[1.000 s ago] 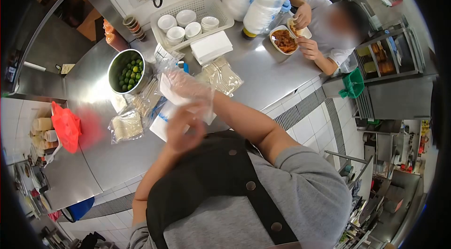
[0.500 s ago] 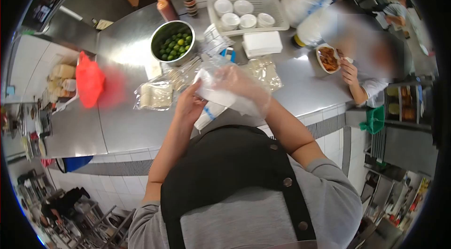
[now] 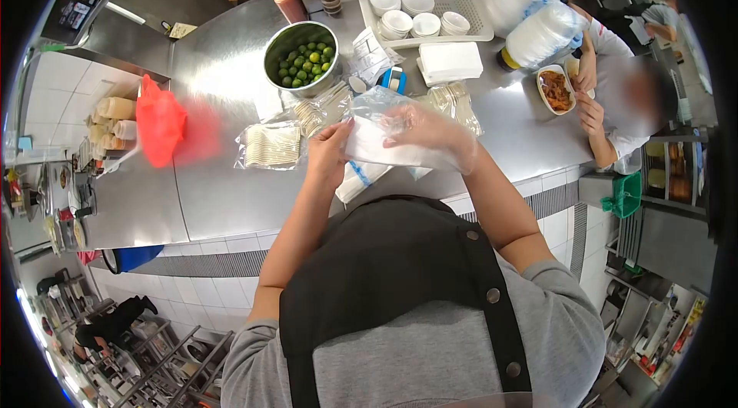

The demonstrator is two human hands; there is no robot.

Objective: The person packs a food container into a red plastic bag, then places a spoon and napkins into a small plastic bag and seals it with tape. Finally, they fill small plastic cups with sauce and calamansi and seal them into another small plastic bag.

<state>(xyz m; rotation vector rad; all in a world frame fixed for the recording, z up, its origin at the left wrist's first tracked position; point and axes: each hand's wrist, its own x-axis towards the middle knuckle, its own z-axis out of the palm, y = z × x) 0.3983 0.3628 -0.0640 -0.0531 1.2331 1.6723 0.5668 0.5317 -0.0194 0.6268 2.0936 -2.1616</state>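
Observation:
In the middle of the head view is a clear plastic bag (image 3: 377,104) with a stack of white napkins (image 3: 369,148) in it. My left hand (image 3: 329,153) pinches the bag and napkins at their left end. Inside the bag, slightly blurred, is my right hand (image 3: 438,133), its fingers apart over the napkins. Beneath them on the counter lies a white packet with a blue stripe (image 3: 358,173). Bagged wooden cutlery (image 3: 270,145) lies left of my left hand, and another clear packet (image 3: 458,104) is beyond my right hand.
On the steel counter (image 3: 223,200) stand a bowl of limes (image 3: 307,63), sauce bottles (image 3: 289,4), a crate rim (image 3: 483,29) around white cups, a napkin stack (image 3: 450,62) and a blue tape dispenser (image 3: 393,80). A red bag (image 3: 161,125) hangs left. A co-worker handles a food bowl (image 3: 555,91) at right.
The whole view has shifted, so things sit further right. My right hand's fingers have spread further apart inside the bag. The co-worker now has both hands at the food bowl.

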